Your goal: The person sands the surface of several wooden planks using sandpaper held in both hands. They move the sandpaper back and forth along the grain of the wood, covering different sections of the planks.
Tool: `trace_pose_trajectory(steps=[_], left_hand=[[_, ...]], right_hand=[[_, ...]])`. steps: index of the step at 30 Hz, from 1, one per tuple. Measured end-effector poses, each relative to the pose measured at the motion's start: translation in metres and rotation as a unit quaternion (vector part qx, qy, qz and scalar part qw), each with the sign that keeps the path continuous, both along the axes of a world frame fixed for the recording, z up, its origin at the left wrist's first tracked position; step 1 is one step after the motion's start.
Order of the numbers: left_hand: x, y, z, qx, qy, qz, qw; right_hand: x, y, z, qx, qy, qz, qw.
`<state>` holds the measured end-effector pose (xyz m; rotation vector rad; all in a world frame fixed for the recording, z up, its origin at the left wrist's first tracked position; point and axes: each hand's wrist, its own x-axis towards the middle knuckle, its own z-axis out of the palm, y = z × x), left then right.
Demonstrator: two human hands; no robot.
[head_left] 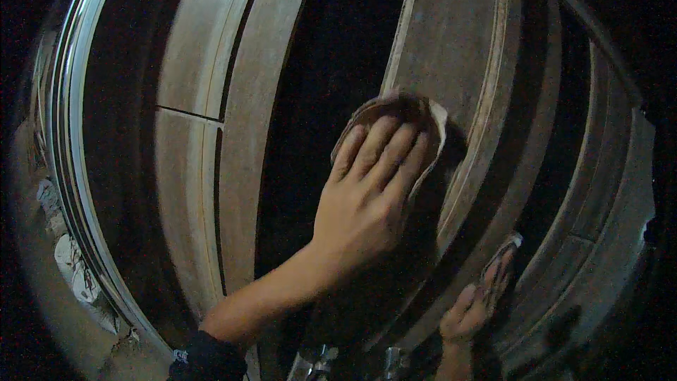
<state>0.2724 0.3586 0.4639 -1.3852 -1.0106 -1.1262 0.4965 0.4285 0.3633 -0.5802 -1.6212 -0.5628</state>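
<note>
My left hand comes up from the lower left, bare past a dark sleeve. Its fingers lie over a round, brownish pad with a pale, uneven edge, pressing it to a long panel. Whether the pad is cloth or abrasive sheet I cannot make out. Lower right, my right hand is closed around a crumpled, dark rag-like piece with a pale tip. It is held near another dim panel, and its palm side is partly hidden in shadow.
Grey-brown panels with narrow seams run lengthwise, separated by wide dark bands. Shiny rails curve along the left. Crumpled whitish bundles lie beyond them on the ground. Two shiny objects show at the bottom edge, their kind unclear.
</note>
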Motion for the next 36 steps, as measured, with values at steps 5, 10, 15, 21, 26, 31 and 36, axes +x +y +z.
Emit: trace_pose_trajectory(steps=[5,10,15,21,26,31,36], left_hand=[[0.002,-0.026,-0.101,-0.147,0.026,-0.047,0.988],[-0.006,-0.038,-0.132,-0.228,0.040,-0.021,0.973],[-0.011,-0.043,-0.126,-0.231,0.063,-0.041,0.970],[0.003,-0.025,-0.133,-0.217,0.047,-0.061,0.973],[0.000,-0.014,-0.135,-0.208,0.056,-0.122,0.969],[-0.008,-0.025,-0.140,-0.239,0.050,-0.143,0.959],[-0.010,-0.022,-0.148,-0.241,0.037,-0.172,0.955]], right_hand=[[-0.018,-0.049,0.091,0.085,-0.130,-0.113,0.981],[-0.087,-0.074,0.137,0.151,-0.234,-0.119,0.953],[-0.113,-0.052,0.178,0.216,-0.153,-0.120,0.957],[-0.141,-0.014,0.316,0.323,-0.043,-0.074,0.943],[-0.135,-0.012,0.324,0.151,-0.053,-0.066,0.985],[-0.127,-0.047,0.158,0.145,-0.101,-0.108,0.978],[-0.131,-0.036,0.160,0.148,-0.096,-0.089,0.980]])
